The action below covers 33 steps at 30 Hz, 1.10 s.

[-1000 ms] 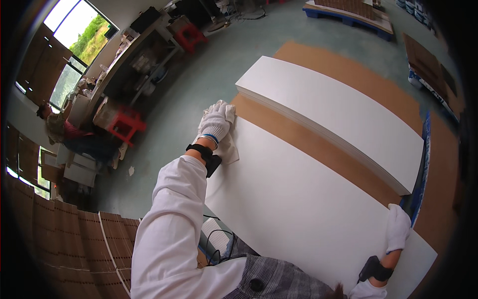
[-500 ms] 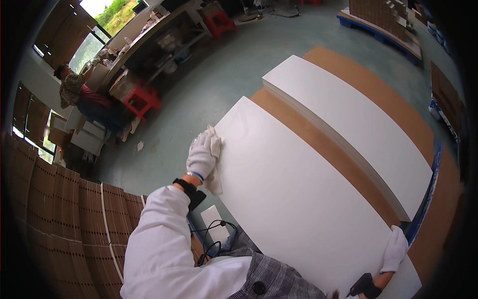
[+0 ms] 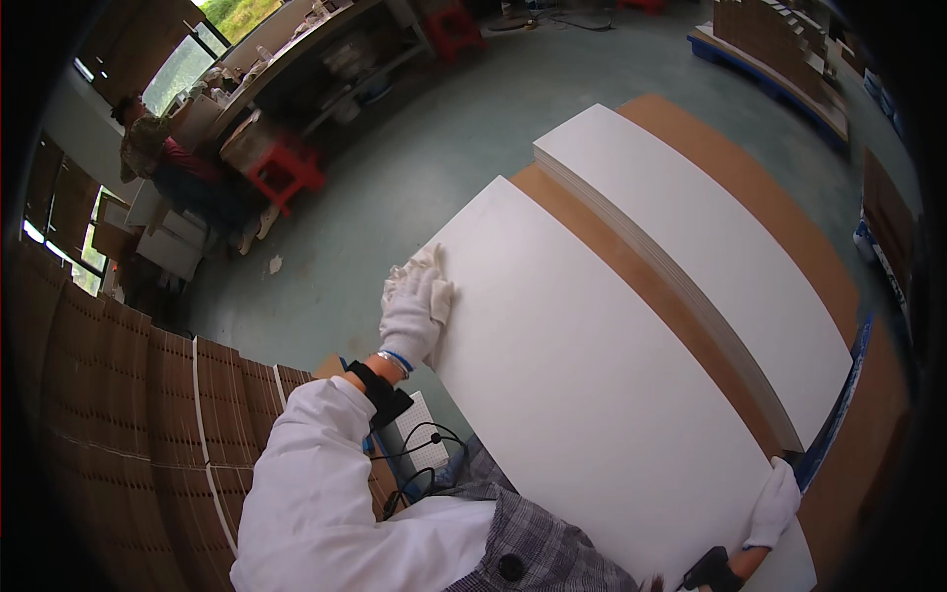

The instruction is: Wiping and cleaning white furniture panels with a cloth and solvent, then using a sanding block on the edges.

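Note:
A large white panel (image 3: 572, 365) lies in front of me, one corner toward the far end. At its left edge, my left hand (image 3: 409, 321) in a white knit glove is closed on a crumpled off-white cloth (image 3: 441, 286), which rests against the panel's edge and top. My right hand (image 3: 775, 505), also gloved, grips the panel's right edge near the lower right; its fingertips are partly hidden. Beyond the panel, a stack of narrower white boards (image 3: 691, 247) sits on a brown board (image 3: 789, 227).
Stacked brown perforated boards (image 3: 128, 395) rise at the left. A person (image 3: 178, 168) sits at a long workbench (image 3: 286, 59), near a red stool (image 3: 286, 173). A blue pallet (image 3: 769, 89) carries brown stock at the far right. Black cables (image 3: 434, 439) hang near my waist.
My left hand and the cloth have shifted slightly toward me along the panel's left edge. My view has moved a little; my right hand keeps its place on the panel.

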### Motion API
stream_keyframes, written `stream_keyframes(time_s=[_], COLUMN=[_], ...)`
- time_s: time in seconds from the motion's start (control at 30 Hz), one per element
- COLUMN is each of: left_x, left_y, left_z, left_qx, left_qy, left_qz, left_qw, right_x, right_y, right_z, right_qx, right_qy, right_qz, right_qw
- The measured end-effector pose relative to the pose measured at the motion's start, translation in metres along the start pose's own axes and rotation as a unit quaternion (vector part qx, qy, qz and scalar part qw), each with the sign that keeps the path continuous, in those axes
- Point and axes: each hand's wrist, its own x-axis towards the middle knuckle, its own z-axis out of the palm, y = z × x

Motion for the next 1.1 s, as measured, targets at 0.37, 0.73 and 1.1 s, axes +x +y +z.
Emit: stream_keyframes(time_s=[0.37, 0.73, 1.1], left_x=[0.109, 0.057, 0.135], left_y=[0.066, 0.117, 0.054], left_z=[-0.011, -0.023, 0.019], left_qx=[-0.092, -0.102, -0.020], left_qy=[-0.086, -0.117, -0.102], left_qz=[0.158, 0.324, 0.049], left_qw=[0.979, 0.933, 0.993], right_x=[0.001, -0.006, 0.000], right_y=[-0.009, 0.013, 0.001], right_z=[-0.001, -0.001, 0.006], right_qx=[0.025, 0.010, -0.016], right_qy=[-0.006, 0.014, 0.023], right_qz=[0.028, 0.033, 0.002], right_qw=[0.999, 0.999, 1.000])
